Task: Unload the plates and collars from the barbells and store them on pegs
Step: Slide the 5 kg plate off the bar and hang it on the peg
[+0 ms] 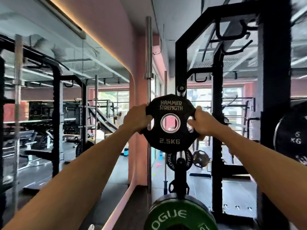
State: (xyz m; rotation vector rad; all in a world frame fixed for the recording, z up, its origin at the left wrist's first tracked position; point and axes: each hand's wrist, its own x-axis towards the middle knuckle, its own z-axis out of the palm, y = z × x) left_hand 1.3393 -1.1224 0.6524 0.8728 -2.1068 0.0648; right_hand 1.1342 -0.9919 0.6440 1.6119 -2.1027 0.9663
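A black 2.5 kg plate (169, 107) marked Hammer Strength is held upright at arm's length, its centre hole facing me. My left hand (135, 119) grips its left edge through a grip slot. My right hand (201, 122) grips its right edge the same way. Just above the plate a storage peg (181, 88) sticks out of the black rack upright (180, 63). Below the plate, a small black Rogue plate (171, 161) hangs on a lower peg (180, 161). A green Rogue plate (180, 214) sits lower still.
A black plate (290, 136) hangs on the thick rack post (274, 97) at the right. Vertical barbells (148, 55) stand against the pink pillar. More racks and benches show in the mirror (49, 105) at the left. Dark rubber floor lies below.
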